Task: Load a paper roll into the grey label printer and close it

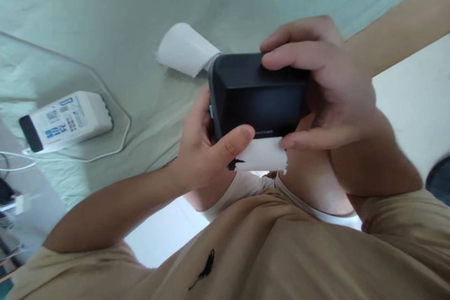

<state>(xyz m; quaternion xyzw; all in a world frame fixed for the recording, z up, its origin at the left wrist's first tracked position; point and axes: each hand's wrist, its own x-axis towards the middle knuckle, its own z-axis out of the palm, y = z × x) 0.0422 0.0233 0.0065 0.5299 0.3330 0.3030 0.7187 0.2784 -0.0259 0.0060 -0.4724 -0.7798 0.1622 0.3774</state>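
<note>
The biggest thing in view is the pale green sheet (pixel 105 4), wrinkled cloth that covers the whole surface (a bed, I think, but no frame shows). At the right edge there is a pale, bare area, perhaps floor; little else of the room is visible. Below comes the person's beige shirt (pixel 281 253).

The right hand (pixel 330 93) is closed over the top and right side of the black device (pixel 260 98), with the thumb lying along its lower edge. The left hand (pixel 200 150) wraps the left side, and its thumb presses on the corner of the white paper strip (pixel 263 157). The device is in the air above the lap, between both hands and not touching the sheet.

A white box (pixel 66 119) with blue print lies well apart on the left, with a thin cable (pixel 105 150) looping beside it.

A curled paper (pixel 184 49) sticks out behind the device.

The risk, in my judgement: the strip is already ragged, so an uneven pull from the two thumbs could tear it crooked.
</note>
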